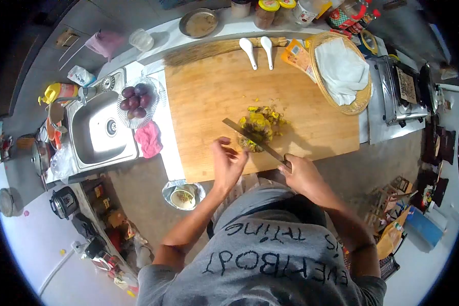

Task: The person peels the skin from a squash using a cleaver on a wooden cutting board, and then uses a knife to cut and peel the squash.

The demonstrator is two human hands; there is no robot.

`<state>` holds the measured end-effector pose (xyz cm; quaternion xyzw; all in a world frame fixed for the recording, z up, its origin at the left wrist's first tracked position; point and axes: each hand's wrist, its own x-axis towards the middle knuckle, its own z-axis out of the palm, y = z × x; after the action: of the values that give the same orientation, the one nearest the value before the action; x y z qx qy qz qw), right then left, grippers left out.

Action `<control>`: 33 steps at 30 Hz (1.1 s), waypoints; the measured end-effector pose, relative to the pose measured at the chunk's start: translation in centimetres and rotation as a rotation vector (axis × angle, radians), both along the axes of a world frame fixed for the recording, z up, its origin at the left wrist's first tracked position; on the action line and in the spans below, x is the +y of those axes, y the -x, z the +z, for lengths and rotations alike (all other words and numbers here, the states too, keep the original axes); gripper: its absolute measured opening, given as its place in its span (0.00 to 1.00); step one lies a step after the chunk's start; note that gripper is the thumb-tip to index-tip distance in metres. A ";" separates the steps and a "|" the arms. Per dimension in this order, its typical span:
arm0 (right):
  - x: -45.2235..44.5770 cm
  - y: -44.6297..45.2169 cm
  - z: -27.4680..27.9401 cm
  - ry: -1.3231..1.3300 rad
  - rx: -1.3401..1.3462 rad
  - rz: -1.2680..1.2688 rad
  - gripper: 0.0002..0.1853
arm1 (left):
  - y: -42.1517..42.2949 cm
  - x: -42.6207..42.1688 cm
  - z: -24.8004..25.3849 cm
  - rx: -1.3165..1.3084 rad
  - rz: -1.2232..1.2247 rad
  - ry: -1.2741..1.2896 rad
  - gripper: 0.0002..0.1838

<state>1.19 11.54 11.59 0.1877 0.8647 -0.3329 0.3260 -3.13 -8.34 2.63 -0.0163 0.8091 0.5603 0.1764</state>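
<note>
On the wooden board [204,92] lies a heap of chopped yellow-green food [260,122], with small bits scattered behind it. A long knife [255,141] crosses the heap diagonally, its handle in my right hand [302,176], whose fingers are wrapped round it. My left hand [229,159] is beside the near left edge of the heap, fingers curled but apart, with nothing visible in them. Whether its fingertips touch the food is hard to tell.
Two white spoons [247,51] and a straw broom [204,52] lie along the board's far edge. A basket with white cloth [341,71] stands at the right. Left are a sink [94,127], a bowl of dark fruit [137,102] and a pink cloth [148,139]. A bin [183,197] stands below.
</note>
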 end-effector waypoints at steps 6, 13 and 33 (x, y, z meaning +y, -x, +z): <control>-0.4 0.3 0.0 -0.021 -0.005 0.048 0.10 | -0.8 1.6 -4.6 -0.406 0.159 -0.444 0.24; 0.8 -0.5 1.7 0.035 0.080 0.061 0.14 | -3.3 3.1 -6.6 -0.303 0.230 -0.480 0.32; 8.8 -5.2 -16.9 -0.324 0.445 -0.190 0.22 | -1.9 -0.1 -3.2 -0.307 0.050 -0.333 0.33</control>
<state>6.35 20.33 -5.26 0.2398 0.9354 -0.2525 0.0616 -1.19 -8.49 -0.55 -0.0922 0.6685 0.6813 0.2837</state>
